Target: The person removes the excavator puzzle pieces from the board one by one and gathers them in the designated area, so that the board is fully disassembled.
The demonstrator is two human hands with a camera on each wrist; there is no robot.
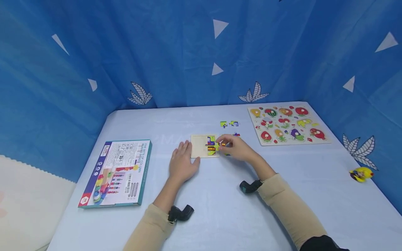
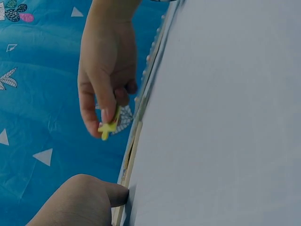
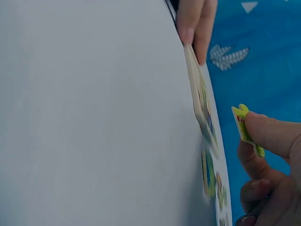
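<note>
My right hand (image 1: 235, 148) pinches a yellow-green jigsaw piece (image 3: 241, 123) between thumb and fingers. In the head view it hovers at the right edge of a small wooden puzzle board (image 1: 198, 147). Fitted jigsaw pieces (image 1: 211, 145) with a vehicle picture cover the right part of that board; its left part is bare wood. My left hand (image 1: 183, 164) rests at the board's left side, fingers extended along the edge and thumb at the lower left corner. The left wrist view shows the held piece tilted up, above table level.
Loose jigsaw pieces (image 1: 233, 123) lie behind the board, and another piece (image 1: 236, 134) shows just past my right hand. A fruit peg puzzle (image 1: 259, 131) is at the back right. On the left lies a boxed toy set (image 1: 122, 174). A yellow figurine (image 1: 362, 174) stands near the right edge.
</note>
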